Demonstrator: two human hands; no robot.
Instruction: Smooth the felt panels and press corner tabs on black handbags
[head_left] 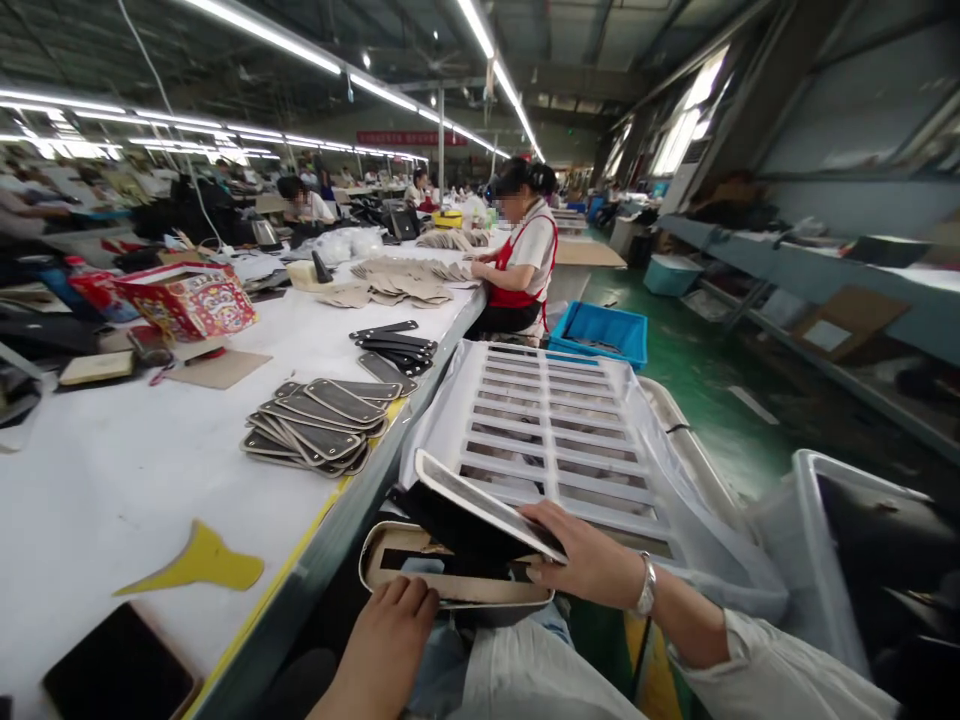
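On my lap lies an unfinished bag (465,588), its beige oblong frame facing up with a dark gap in the middle. A dark flap with a white edge (480,500) is tilted up over it. The fingers of my left hand (397,625) curl over the frame's near rim. My right hand (589,560), with a silver bracelet at the wrist, grips the flap's right end between thumb and fingers. Part of the bag's inside is hidden under the flap.
Left, a white table (180,480) holds stacked dark oblong pieces (315,425), black strips (394,345), a yellow template (206,560) and a phone-like dark slab (120,670). A white slatted rack (547,420) stands ahead; a blue crate (600,335) and a seated co-worker (525,250) are beyond.
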